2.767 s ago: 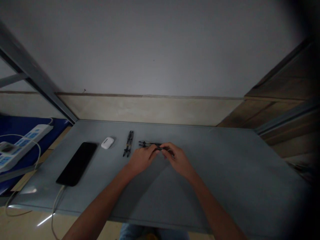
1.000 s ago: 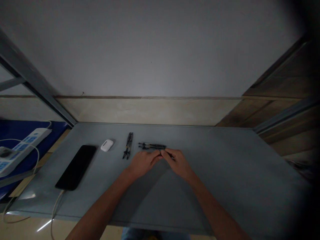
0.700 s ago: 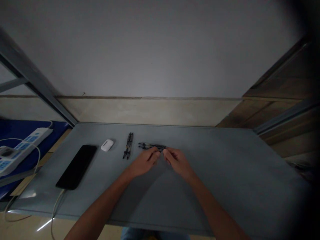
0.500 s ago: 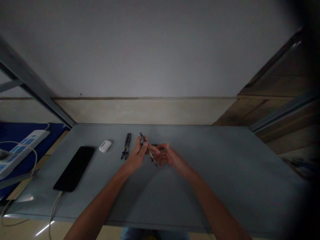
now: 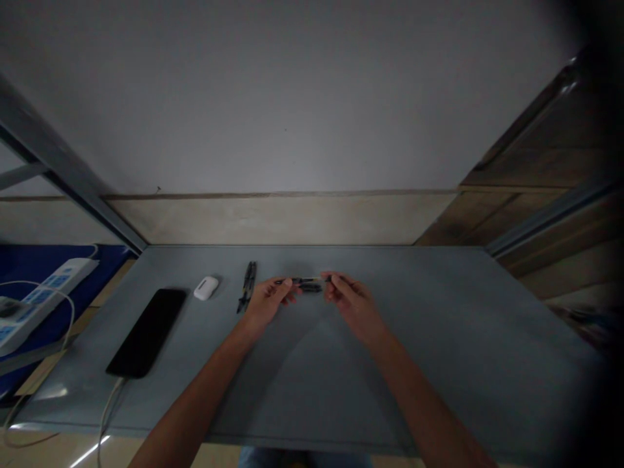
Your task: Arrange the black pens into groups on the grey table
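A slim pen spans the gap between my hands, lying nearly level above the table. Its left end is pinched by my left hand, its right end by the fingertips of my right hand. Just behind and below it, a dark object, perhaps pen parts, rests on the grey table. Two dark pens lie side by side to the left of my left hand.
A white earphone case and a black phone with a cable lie on the table's left side. Beyond the left edge sits a white power strip on a blue surface. A wall stands behind the table.
The pen has turned from steeply slanted to nearly level. My right hand has moved slightly right and now pinches its right end. The dark object behind it shows more.
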A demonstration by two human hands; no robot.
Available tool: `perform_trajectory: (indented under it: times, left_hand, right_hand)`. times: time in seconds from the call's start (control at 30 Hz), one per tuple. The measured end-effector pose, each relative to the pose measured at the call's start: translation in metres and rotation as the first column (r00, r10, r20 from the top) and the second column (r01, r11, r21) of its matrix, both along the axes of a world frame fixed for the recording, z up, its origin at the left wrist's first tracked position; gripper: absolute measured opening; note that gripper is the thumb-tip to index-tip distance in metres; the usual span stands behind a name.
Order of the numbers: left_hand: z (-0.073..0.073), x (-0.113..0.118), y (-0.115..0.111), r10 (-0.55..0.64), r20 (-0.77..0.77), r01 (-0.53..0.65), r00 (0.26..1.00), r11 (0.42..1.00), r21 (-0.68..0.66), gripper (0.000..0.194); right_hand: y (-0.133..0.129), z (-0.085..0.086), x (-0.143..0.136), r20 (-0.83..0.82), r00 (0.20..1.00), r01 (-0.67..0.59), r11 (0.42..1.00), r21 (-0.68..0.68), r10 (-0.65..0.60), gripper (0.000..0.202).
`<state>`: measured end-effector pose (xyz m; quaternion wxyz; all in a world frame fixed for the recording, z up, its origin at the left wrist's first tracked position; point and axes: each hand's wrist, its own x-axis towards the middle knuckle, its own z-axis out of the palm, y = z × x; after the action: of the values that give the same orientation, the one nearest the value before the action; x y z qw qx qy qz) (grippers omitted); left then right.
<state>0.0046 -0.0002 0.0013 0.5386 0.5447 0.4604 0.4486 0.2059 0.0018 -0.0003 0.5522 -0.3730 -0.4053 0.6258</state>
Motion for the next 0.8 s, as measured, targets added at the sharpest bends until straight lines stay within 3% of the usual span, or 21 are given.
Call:
perform_trajectory:
  times: [0.2,0.33,0.4,0.5,0.7,0.8]
  left_hand:
    - [-0.006,0.004,-0.008,-0.292,-0.207,0.3,0.934,0.954,0.005,0.046]
    - [-0.006,0.008,-0.014,-0.382,-0.363,0.42,0.85,0.907,0.028,0.048]
    - [-0.005,0.009,-0.016,-0.358,-0.443,0.424,0.822,0.904,0.054,0.049]
    - [-0.002,0.011,-0.018,-0.277,-0.597,0.42,0.753,0.9,0.113,0.052]
    - [0.0,0.009,-0.018,-0.077,-0.889,0.48,0.451,0.861,0.169,0.053]
    - [-0.001,0.008,-0.017,-0.052,-0.923,0.477,0.382,0.866,0.149,0.053]
  right_hand:
    - [-0.002,0.005,-0.002,-0.152,0.987,0.035,0.998,-0.049,-0.042,0.026]
    - [-0.006,0.01,-0.01,-0.253,0.959,-0.15,0.985,-0.087,0.124,0.043]
    - [-0.008,0.013,-0.013,-0.303,0.936,-0.224,0.968,-0.114,0.181,0.046]
    - [-0.01,0.018,-0.012,-0.347,0.924,-0.222,0.966,-0.135,0.164,0.046]
    - [-0.007,0.026,0.005,-0.434,0.899,-0.099,0.993,-0.06,0.064,0.047]
    - [-0.003,0.028,0.016,-0.452,0.892,0.004,1.0,-0.012,-0.009,0.045]
